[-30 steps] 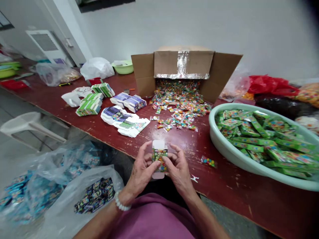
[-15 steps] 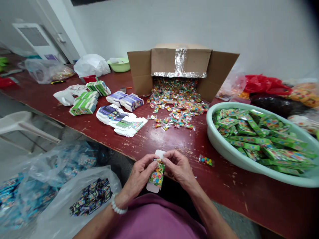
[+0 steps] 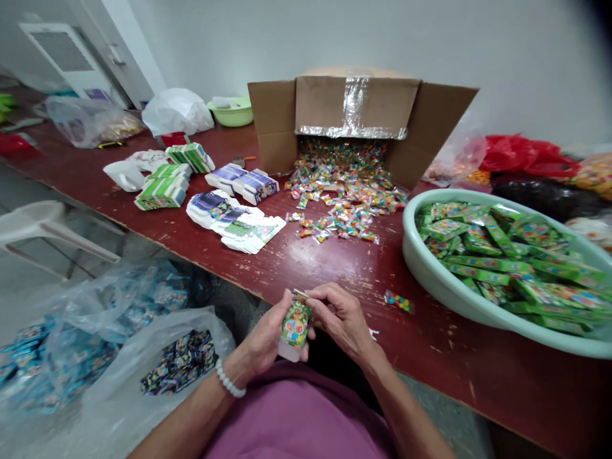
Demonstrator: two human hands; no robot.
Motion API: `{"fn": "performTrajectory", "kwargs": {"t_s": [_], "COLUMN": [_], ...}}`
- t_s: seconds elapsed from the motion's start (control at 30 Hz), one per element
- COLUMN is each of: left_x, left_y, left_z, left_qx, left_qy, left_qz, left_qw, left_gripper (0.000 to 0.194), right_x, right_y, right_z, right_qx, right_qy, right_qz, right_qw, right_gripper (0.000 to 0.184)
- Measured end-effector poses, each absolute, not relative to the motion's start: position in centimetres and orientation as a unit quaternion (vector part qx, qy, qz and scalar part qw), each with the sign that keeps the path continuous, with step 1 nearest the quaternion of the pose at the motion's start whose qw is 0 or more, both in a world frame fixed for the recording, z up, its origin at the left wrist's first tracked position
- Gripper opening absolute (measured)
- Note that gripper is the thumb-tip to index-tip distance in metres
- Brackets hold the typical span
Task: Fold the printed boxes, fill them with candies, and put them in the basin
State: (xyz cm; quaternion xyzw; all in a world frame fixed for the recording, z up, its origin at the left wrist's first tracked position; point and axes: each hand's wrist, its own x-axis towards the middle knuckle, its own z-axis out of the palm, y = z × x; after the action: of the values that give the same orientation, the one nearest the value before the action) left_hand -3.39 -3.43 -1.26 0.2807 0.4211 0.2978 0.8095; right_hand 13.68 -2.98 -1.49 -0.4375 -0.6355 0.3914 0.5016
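Note:
My left hand (image 3: pixel 265 338) wraps a small green printed carton (image 3: pixel 295 323) at the near table edge, holding it upright. My right hand (image 3: pixel 342 319) pinches the carton's top flap with thumb and forefinger. One loose wrapped candy (image 3: pixel 399 301) lies on the dark red table (image 3: pixel 335 268) just right of my hands. A pile of coloured wrapped candies (image 3: pixel 344 197) spills from a tipped cardboard box (image 3: pixel 356 118) at the back. A pale green basin (image 3: pixel 478 312) at the right holds several filled green cartons (image 3: pixel 497 248).
Flat carton blanks (image 3: pixel 236 223) and stacks of folded green (image 3: pixel 165 188) and purple cartons (image 3: pixel 246 182) lie at the left. Clear plastic bags with dark packets (image 3: pixel 182 360) sit below the table edge. A white plastic chair (image 3: pixel 43 233) stands at the far left. Red bags (image 3: pixel 521 156) are behind the basin.
The carton's white top flap was up and open. My hands have turned the carton sideways and lowered it, and my right fingers have pressed the flap down.

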Motion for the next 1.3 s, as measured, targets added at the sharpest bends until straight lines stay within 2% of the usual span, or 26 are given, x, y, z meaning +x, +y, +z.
{"fn": "performTrajectory", "kwargs": {"t_s": [0.1,0.2,0.3,0.47,0.7,0.9,1.03,1.1,1.2,1.3], "left_x": [-3.2,-3.0,-2.9,-2.8,-3.4,-3.3,-2.9,-2.9,-3.1,-3.6], "left_y": [-3.4,-3.4,-3.5,-3.2,-3.2,-3.2,-3.0,-3.0,-3.2,-3.6], "left_z": [-1.4,-1.3,-1.0,-0.4,-1.4,-1.9,-2.0,-2.0,-1.8,-1.5], "left_qx": [0.261,0.317,0.38,0.421,0.415,0.371,0.346,0.348,0.328,0.275], "left_qy": [0.451,0.476,0.492,0.498,0.506,0.481,0.491,0.484,0.46,0.432], "left_qz": [0.307,0.322,0.327,0.309,0.31,0.316,0.33,0.338,0.35,0.36], "left_qw": [0.797,0.754,0.712,0.692,0.69,0.729,0.728,0.728,0.748,0.78], "left_gripper": [0.064,0.065,0.067,0.073,0.071,0.073,0.072,0.069,0.064,0.059], "right_x": [13.5,13.2,13.0,13.0,13.0,13.0,12.6,12.9,14.3,15.6], "right_y": [-3.1,-3.0,-2.7,-2.0,-1.9,-3.2,-4.0,-2.9,1.5,7.8], "right_z": [-1.2,-1.1,-1.0,-0.4,-1.0,-1.5,-2.1,-2.3,-2.4,-2.6], "right_qx": [-0.434,-0.448,-0.456,-0.46,-0.475,-0.395,-0.426,-0.434,-0.455,-0.586], "right_qy": [-0.61,-0.531,-0.493,-0.444,-0.476,-0.52,-0.598,-0.648,-0.691,-0.667], "right_qz": [0.447,0.539,0.582,0.613,0.57,0.614,0.488,0.438,0.411,0.27], "right_qw": [0.49,0.477,0.459,0.464,0.472,0.444,0.472,0.447,0.382,0.372], "right_gripper": [0.017,0.02,0.026,0.025,0.019,0.02,0.011,0.01,0.022,0.024]}}
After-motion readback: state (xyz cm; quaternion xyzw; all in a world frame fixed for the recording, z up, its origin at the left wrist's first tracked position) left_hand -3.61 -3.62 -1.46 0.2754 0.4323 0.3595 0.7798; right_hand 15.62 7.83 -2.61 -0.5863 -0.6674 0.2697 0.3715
